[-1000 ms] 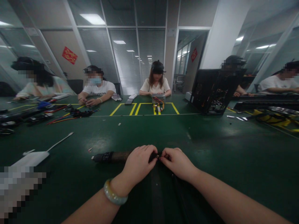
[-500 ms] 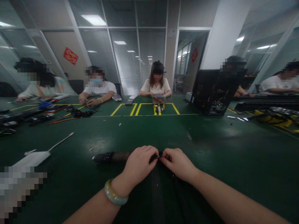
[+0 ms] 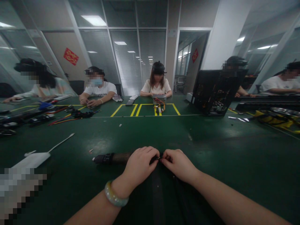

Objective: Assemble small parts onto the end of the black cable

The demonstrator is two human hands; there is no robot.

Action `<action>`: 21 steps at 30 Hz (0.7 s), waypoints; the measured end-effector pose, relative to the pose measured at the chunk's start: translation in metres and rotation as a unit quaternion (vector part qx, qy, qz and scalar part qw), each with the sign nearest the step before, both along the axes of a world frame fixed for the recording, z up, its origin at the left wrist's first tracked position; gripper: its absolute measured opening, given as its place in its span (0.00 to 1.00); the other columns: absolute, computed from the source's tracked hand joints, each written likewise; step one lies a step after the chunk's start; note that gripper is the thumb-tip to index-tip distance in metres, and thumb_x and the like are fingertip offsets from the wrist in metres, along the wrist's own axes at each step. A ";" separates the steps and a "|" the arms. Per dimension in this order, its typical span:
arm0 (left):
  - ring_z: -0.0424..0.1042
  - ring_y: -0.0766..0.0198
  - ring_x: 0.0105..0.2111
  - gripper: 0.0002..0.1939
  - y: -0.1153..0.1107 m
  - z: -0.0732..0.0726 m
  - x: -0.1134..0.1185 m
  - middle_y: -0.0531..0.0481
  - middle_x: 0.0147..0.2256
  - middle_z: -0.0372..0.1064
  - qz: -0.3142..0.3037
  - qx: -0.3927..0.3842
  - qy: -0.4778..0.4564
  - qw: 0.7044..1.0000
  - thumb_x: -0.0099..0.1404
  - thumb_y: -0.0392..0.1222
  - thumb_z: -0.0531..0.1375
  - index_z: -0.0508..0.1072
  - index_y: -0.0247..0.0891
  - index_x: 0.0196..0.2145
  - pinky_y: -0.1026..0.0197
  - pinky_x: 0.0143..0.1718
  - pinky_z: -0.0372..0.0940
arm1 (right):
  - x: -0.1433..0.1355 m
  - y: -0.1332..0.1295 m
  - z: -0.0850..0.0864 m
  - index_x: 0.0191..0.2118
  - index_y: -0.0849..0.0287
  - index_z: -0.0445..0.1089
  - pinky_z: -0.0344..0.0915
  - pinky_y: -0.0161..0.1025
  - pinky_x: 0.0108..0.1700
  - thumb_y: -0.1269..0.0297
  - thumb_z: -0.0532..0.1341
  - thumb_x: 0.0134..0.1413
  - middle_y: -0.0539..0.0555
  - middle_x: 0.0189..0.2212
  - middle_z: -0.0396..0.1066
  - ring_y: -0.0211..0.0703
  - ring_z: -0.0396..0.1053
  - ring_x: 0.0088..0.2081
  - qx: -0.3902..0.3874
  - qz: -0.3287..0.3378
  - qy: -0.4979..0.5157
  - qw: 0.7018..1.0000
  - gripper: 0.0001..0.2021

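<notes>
A brown and black electric screwdriver [image 3: 119,158] lies on the green table, its metal tip pointing left. My left hand [image 3: 142,164], with a bangle on the wrist, is closed around the screwdriver's rear end and hides that part. Right beside it my right hand [image 3: 179,162] pinches a small dark piece with a metallic glint at the screwdriver's tail; it looks like a cord plug, though the fingers cover most of it. Between the fingertips of both hands that glinting part [image 3: 158,158] just shows. A dark cord seems to run from under my right hand toward me.
A white adapter with a short cable [image 3: 35,159] lies at left. Bundled wires [image 3: 79,112] are farther back. An open black computer case [image 3: 211,93] stands back right, near yellow-black parts [image 3: 278,120]. Co-workers sit across the table [image 3: 150,131], one behind a wired grey box [image 3: 159,99].
Both my hands and the screwdriver stay in the same place. At far left, a co-worker's arm has reached farther left, and the head has shifted slightly.
</notes>
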State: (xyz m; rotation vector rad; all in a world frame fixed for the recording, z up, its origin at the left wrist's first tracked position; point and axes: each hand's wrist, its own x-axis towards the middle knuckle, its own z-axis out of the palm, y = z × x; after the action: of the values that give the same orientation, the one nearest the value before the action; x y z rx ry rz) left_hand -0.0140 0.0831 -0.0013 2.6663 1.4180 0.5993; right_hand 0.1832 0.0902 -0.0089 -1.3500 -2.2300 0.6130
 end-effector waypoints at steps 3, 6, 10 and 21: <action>0.69 0.59 0.40 0.09 0.000 -0.002 0.000 0.53 0.39 0.70 0.027 -0.001 -0.009 1.000 0.62 0.38 0.60 0.68 0.44 0.41 0.56 0.42 0.62 | 0.000 0.000 0.001 0.32 0.56 0.70 0.59 0.36 0.40 0.61 0.58 0.60 0.46 0.26 0.72 0.37 0.67 0.28 -0.002 0.001 -0.001 1.000 0.08; 0.70 0.59 0.39 0.10 0.000 -0.005 -0.001 0.52 0.38 0.70 0.049 0.005 -0.014 0.999 0.62 0.40 0.60 0.67 0.42 0.42 0.56 0.42 0.62 | 0.000 0.000 0.002 0.31 0.56 0.70 0.59 0.35 0.38 0.61 0.58 0.59 0.47 0.25 0.72 0.38 0.67 0.28 0.001 -0.001 -0.006 1.000 0.08; 0.69 0.59 0.40 0.07 0.000 -0.004 -0.001 0.52 0.38 0.70 0.010 0.007 -0.008 1.000 0.62 0.38 0.60 0.69 0.42 0.39 0.57 0.43 0.62 | -0.001 0.001 0.000 0.31 0.56 0.70 0.59 0.36 0.40 0.61 0.59 0.59 0.47 0.25 0.72 0.38 0.68 0.28 0.007 -0.003 -0.008 1.000 0.08; 0.70 0.59 0.39 0.09 0.000 -0.002 0.000 0.53 0.38 0.70 0.028 0.000 -0.020 0.999 0.62 0.39 0.61 0.68 0.43 0.41 0.56 0.42 0.62 | 0.001 0.001 -0.002 0.31 0.56 0.70 0.58 0.37 0.42 0.61 0.59 0.59 0.45 0.24 0.71 0.37 0.67 0.27 0.015 0.006 0.007 1.000 0.08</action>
State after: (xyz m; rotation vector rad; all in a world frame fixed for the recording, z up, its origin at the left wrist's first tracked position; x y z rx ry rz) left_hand -0.0142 0.0834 -0.0037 2.6069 1.4870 0.6550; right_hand 0.1842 0.0909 -0.0112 -1.3142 -2.2297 0.5905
